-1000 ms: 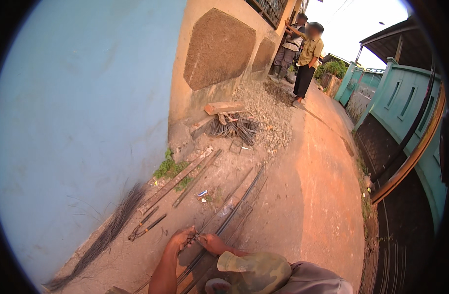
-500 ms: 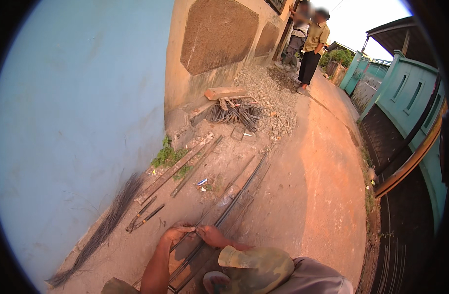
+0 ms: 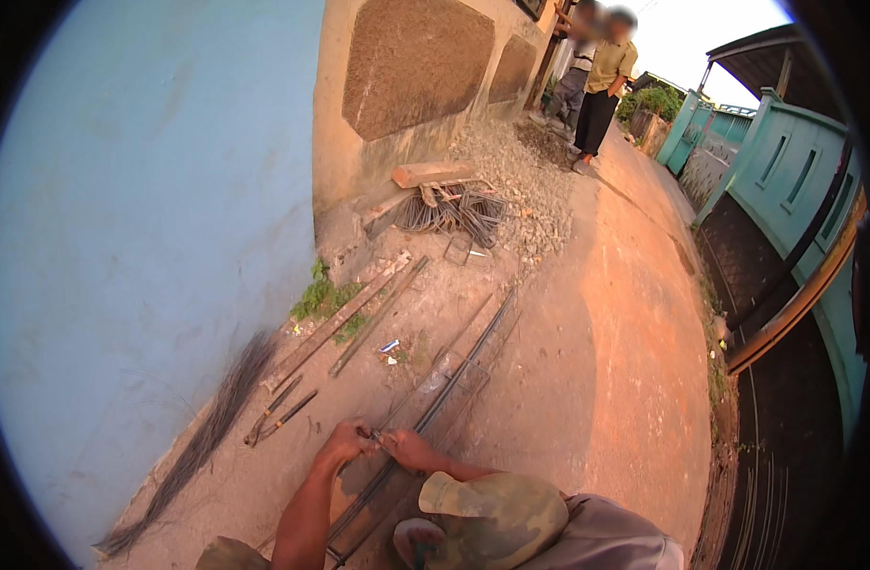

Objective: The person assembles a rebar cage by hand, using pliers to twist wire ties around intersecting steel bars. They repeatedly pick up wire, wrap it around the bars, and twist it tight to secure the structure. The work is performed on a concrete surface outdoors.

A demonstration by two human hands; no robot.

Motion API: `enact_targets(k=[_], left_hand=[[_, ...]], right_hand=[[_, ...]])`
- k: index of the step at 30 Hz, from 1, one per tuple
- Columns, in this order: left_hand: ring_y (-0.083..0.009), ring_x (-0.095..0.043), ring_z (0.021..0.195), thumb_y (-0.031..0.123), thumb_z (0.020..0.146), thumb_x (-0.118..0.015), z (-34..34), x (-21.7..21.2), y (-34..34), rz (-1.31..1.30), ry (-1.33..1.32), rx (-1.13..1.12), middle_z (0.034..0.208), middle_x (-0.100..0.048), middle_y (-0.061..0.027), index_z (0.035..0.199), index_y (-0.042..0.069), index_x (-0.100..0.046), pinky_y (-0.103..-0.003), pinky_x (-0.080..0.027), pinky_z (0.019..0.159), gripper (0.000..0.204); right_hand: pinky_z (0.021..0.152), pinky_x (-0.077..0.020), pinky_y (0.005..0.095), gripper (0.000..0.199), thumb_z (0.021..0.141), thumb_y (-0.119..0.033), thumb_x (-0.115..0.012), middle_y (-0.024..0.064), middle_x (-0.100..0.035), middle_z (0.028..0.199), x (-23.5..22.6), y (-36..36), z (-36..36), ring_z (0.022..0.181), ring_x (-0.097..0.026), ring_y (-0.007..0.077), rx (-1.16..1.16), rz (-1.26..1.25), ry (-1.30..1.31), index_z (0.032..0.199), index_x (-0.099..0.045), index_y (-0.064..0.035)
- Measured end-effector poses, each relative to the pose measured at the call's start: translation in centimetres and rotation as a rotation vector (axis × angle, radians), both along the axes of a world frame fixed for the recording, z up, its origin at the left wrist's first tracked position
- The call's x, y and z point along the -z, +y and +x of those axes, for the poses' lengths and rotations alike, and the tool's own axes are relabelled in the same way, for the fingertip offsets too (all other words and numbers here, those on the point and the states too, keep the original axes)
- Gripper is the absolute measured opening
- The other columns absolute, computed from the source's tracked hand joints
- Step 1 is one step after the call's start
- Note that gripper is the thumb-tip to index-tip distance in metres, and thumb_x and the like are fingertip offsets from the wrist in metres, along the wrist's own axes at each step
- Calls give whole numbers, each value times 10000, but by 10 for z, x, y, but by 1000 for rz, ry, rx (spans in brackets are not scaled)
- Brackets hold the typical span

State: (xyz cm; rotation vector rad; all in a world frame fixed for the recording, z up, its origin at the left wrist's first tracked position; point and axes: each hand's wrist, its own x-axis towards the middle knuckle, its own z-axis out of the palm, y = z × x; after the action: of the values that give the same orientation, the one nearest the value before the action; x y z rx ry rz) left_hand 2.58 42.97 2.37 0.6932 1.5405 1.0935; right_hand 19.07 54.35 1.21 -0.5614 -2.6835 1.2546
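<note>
Several long, thin steel bars [image 3: 451, 380] run away from me along the ground, with square wire stirrups [image 3: 472, 372] around them. My left hand [image 3: 349, 441] is closed in a pinch over the left bar of this frame. Close against it, my right hand [image 3: 408, 449] also has its fingers pressed together at the same spot. Whatever lies between the fingertips is too small to make out. Left of my hands lie long-handled pincers [image 3: 275, 415], their handles apart. Beyond them a long bundle of thin dark wire [image 3: 202, 451] rests along the foot of the blue wall.
Wooden strips [image 3: 340, 323] lie near a green weed [image 3: 319, 296]. Farther off are a pile of bent stirrups [image 3: 458, 214], a wooden block [image 3: 433, 174] and gravel [image 3: 525, 185]. Two people [image 3: 601, 85] stand up the lane. A teal wall [image 3: 786, 171] borders the right.
My hands stay together at the bar, with the left fingers slightly turned and drawn closer in. The view has shifted slightly; the bars and tools lie as before.
</note>
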Motion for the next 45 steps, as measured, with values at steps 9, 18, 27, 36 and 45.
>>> enact_targets(k=[9, 18, 27, 36, 45], left_hand=[[-383, -651, 772, 88, 777, -745, 28, 0, -1, 3, 731, -55, 936, -660, -194, 980, -11, -608, -411, -538, 715, 264], [-419, -624, 1023, 76, 880, -543, 51, 3, -1, -24, 1021, -43, 1149, -605, -247, 1136, 24, -625, -486, -476, 953, 274], [-322, -689, 902, 128, 882, -546, 50, 12, 5, -106, 1370, 51, 1035, -671, -177, 1156, 12, -634, -413, -508, 840, 311], [-373, -684, 961, 165, 800, -691, 45, -3, 11, -359, 860, -113, 1081, -678, -241, 1216, -3, -600, -412, -533, 836, 458], [-289, -681, 892, 75, 703, -764, 33, 3, 5, -137, 298, -630, 954, -692, -250, 1203, -70, -552, -375, -525, 813, 562]], right_hand=[[702, -475, 459, 271, 988, -224, -524, 268, -628, 871, -2, 1, -4, 806, -619, 426, 20, -38, -76, 1060, -645, 7], [731, -470, 496, 266, 978, -206, -516, 292, -619, 906, 16, 9, -3, 857, -609, 462, -24, 5, 19, 1032, -626, 29], [735, -469, 500, 273, 977, -182, -498, 303, -617, 929, 3, 7, -4, 865, -597, 476, -48, -18, 14, 1021, -611, 63], [768, -480, 500, 299, 986, -208, -490, 292, -635, 983, 5, 6, -2, 903, -601, 470, -58, -13, 38, 1078, -628, 40], [789, -480, 486, 320, 993, -232, -480, 275, -643, 985, -1, 1, -4, 908, -603, 456, -33, -24, -20, 1153, -619, 9]])
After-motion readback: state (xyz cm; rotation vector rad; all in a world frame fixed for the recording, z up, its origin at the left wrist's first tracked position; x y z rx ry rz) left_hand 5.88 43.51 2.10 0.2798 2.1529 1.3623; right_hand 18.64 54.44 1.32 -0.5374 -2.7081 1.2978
